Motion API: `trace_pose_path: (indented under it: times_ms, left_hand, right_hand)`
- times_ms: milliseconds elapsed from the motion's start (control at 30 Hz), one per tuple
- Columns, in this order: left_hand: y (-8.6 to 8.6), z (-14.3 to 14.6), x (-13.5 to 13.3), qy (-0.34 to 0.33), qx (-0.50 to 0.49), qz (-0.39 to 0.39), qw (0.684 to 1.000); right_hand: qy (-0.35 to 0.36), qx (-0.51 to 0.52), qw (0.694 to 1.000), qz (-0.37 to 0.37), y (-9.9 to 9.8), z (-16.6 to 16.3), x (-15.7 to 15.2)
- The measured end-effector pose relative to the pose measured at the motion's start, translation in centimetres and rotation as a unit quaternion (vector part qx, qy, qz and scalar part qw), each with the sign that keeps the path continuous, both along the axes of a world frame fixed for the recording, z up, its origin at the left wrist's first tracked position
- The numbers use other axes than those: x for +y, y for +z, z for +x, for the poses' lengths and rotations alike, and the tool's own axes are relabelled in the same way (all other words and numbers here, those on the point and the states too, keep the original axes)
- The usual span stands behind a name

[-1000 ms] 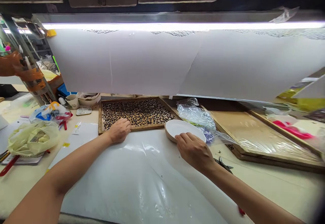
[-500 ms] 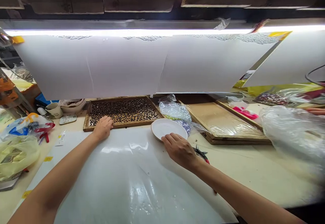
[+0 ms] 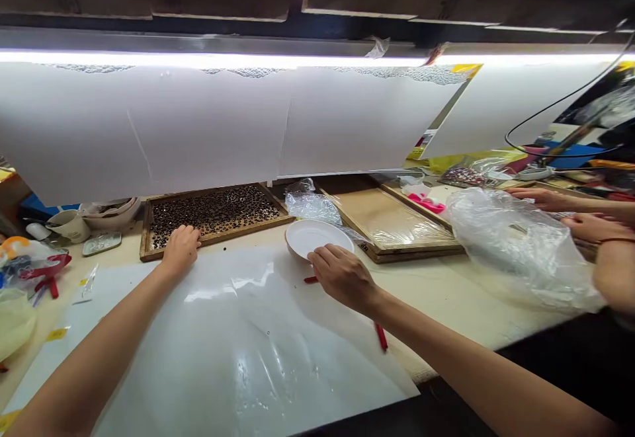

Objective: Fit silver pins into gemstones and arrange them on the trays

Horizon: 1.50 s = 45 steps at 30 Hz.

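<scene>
My left hand [image 3: 181, 249] is curled over the near edge of a shallow wooden tray [image 3: 248, 231], towards its left end. Many small dark, shiny beads [image 3: 218, 209] lie scattered inside that tray. My right hand [image 3: 342, 275] grips the near rim of a round white plate [image 3: 317, 237], thumb hidden beneath. The part of the plate that shows holds nothing I can make out. Below both hands a glossy translucent sheet [image 3: 233, 351] covers the table. One dark bead [image 3: 225, 248] rests by the tray's front edge.
At the right, a co-worker's hands [image 3: 590, 225] are at a clear plastic bag [image 3: 516, 245]. Film-wrapped wooden trays [image 3: 397, 222] lie behind my right hand. Red handles [image 3: 381, 336] show beside my right forearm. A cup [image 3: 69, 225] and bowl [image 3: 112, 214] stand left. White panels [image 3: 208, 133] hang ahead.
The view has swung right, bringing the co-worker's hands and bag further in. My left hand stays at the tray's edge. My right hand still holds the plate, which sits slightly nearer the tray.
</scene>
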<state>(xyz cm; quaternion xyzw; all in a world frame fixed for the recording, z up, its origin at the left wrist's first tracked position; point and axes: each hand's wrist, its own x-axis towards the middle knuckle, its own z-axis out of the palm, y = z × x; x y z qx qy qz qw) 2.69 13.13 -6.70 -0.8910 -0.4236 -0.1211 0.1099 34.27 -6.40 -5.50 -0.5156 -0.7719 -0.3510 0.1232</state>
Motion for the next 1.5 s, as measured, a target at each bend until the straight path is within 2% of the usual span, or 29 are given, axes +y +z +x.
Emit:
trace_pose_path:
  times_ms: [133, 300, 433, 567, 700, 800, 900, 1033, 1167, 1233, 1400, 1500]
  left_hand:
    - [0.3, -0.3, 0.2, 0.025, 0.002, -0.006, 1.000]
    - [0.2, -0.6, 0.4, 0.058, -0.006, -0.005, 0.998]
    - [0.4, -0.8, -0.9, 0.064, -0.024, -0.009, 0.998]
    - [0.5, -1.0, -4.5, 0.010, -0.040, -0.031, 0.999]
    - [0.4, -1.7, -10.3, -0.071, -0.039, -0.073, 0.994]
    - [0.8, -3.1, -14.4, -0.108, -0.053, -0.099, 0.988]
    - [1.8, -5.2, -16.4, -0.112, -0.097, -0.115, 0.982]
    - [3.2, -9.4, -15.4, -0.031, -0.159, -0.093, 0.982]
    - [4.7, -14.3, -12.8, 0.148, -0.217, -0.083, 0.961]
    - [5.6, -16.8, -11.6, 0.210, -0.224, -0.065, 0.949]
    - [8.4, -22.6, -8.5, 0.338, -0.228, 0.004, 0.913]
    - [9.3, -24.9, -6.9, 0.376, -0.224, 0.026, 0.899]
  right_hand:
    - [0.006, -0.008, 1.000, -0.009, -0.4, 0.3, 0.3]
    - [0.010, -0.010, 1.000, -0.014, -1.6, 0.0, 2.4]
    - [0.004, -0.009, 1.000, -0.024, -1.9, 0.2, 3.7]
    - [-0.003, 0.001, 0.999, -0.043, -1.4, 0.7, 3.5]
    - [-0.006, 0.035, 0.998, -0.059, -1.0, 1.4, 2.8]
    - [-0.001, 0.061, 0.996, -0.067, -1.1, 2.1, 2.3]
    - [0.013, 0.071, 0.995, -0.062, -1.3, 2.7, 2.0]
    - [0.051, 0.096, 0.994, -0.029, -0.8, 2.6, 1.8]
    - [0.102, 0.097, 0.990, 0.026, 0.4, 1.3, 1.4]
    - [0.114, 0.086, 0.989, 0.037, 0.9, 0.5, 1.1]
    - [0.160, 0.068, 0.985, 0.009, 1.3, -1.8, 0.9]
    - [0.173, 0.077, 0.982, -0.003, 1.5, -3.5, 1.0]
